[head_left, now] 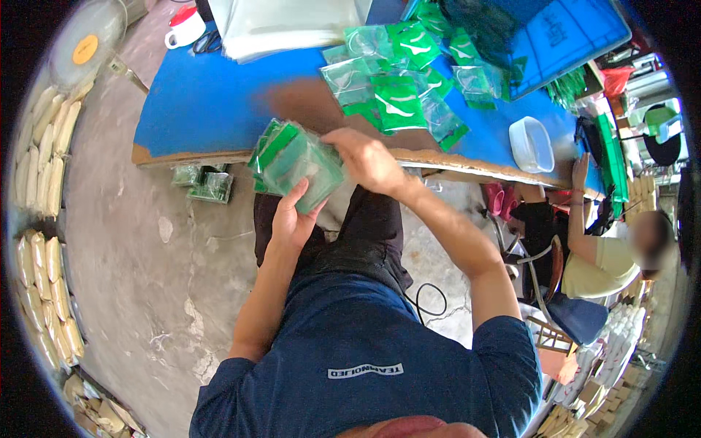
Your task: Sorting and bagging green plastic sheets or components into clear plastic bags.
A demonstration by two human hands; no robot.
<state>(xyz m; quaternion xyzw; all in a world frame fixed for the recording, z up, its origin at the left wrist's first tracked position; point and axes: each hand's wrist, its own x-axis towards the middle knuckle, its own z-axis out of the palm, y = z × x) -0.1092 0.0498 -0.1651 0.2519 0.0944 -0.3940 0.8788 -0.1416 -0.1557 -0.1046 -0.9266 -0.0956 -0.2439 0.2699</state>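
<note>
- Blue desk [204, 109] with a brown patch near the middle, above a grey concrete floor [146, 270].
- Stack of green-and-clear packets [303, 164] in the left hand [290, 223], tilted, at the desk's near edge.
- Left fingers closed on the lower end of the stack, thumb across the top.
- Right hand [372, 164] at the stack's upper right; fingers bent and blurred, cannot tell whether gripping.
- Overlapping pile of similar packets [398, 102] on the desk, ahead and to the right.
- Farther right, clear plastic container [531, 142]; beyond, seated co-worker [595, 270] in pale yellow.
- Far left corner: red-and-white mug [186, 29].
</note>
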